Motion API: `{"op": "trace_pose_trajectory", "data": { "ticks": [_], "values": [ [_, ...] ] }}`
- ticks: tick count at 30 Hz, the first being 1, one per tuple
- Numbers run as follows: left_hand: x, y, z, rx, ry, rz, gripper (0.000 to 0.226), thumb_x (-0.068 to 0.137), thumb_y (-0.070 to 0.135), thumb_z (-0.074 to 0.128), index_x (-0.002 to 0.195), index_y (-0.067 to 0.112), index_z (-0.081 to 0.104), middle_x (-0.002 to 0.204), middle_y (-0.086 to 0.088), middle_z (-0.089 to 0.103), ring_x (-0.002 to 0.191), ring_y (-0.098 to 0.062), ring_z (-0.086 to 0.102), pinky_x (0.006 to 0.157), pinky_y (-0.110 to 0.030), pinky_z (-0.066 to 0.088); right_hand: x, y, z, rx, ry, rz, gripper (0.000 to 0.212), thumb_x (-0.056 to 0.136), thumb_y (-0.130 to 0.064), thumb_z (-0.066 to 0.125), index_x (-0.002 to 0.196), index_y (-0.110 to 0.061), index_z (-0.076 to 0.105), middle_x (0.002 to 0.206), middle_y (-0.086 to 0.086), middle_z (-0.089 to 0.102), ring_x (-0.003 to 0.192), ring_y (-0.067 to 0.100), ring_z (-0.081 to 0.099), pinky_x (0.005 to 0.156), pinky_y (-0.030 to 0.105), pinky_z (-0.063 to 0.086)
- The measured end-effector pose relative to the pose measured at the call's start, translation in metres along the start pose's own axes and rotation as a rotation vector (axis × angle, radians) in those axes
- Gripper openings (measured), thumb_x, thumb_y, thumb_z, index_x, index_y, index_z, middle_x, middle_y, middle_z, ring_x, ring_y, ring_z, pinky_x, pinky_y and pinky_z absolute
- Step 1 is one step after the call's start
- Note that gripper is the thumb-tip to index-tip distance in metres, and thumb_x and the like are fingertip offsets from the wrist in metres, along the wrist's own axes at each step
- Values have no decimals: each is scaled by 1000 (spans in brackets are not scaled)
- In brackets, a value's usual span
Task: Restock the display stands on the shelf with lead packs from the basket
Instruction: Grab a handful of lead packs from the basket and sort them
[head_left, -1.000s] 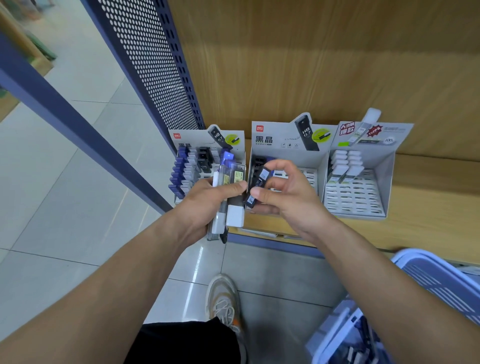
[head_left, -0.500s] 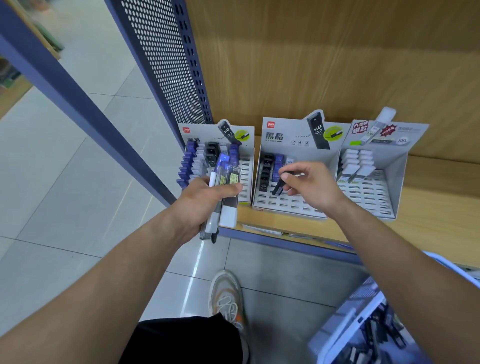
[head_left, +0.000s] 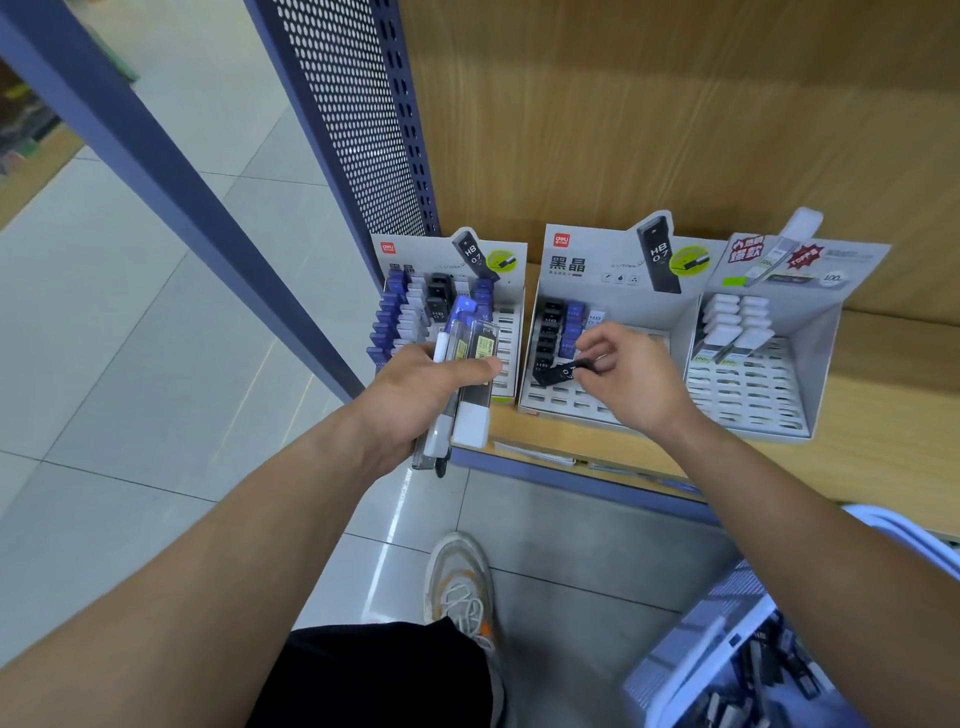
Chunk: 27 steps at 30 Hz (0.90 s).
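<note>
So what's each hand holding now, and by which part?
Left hand grips a bundle of long lead packs around their middle; right hand pinches a black lead pack by one end, over the middle stand.

Basket (head_left: 675, 670) cut off by lower-right edge; packs (head_left: 763, 670) inside blurred, uncountable.
</note>
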<state>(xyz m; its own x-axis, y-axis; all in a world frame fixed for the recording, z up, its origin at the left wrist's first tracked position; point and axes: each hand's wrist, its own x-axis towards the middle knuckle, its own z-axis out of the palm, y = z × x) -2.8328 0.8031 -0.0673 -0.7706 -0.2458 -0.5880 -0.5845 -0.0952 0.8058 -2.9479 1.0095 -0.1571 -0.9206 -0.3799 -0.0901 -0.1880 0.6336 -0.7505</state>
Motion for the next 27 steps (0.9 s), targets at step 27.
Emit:
{"op": "trace_pose_trajectory", "data": {
  "ticks": [27],
  "values": [
    [2,-4,-6,12,-5,32,13,89,26,76,100,21,72,81,6,77,71,-9,72,64,-28,54,16,-19,27,-327,24,-301,15,90,-19,71,104,-21,76,100,-5,66,91,19,64,77,38,55]
  ]
}}
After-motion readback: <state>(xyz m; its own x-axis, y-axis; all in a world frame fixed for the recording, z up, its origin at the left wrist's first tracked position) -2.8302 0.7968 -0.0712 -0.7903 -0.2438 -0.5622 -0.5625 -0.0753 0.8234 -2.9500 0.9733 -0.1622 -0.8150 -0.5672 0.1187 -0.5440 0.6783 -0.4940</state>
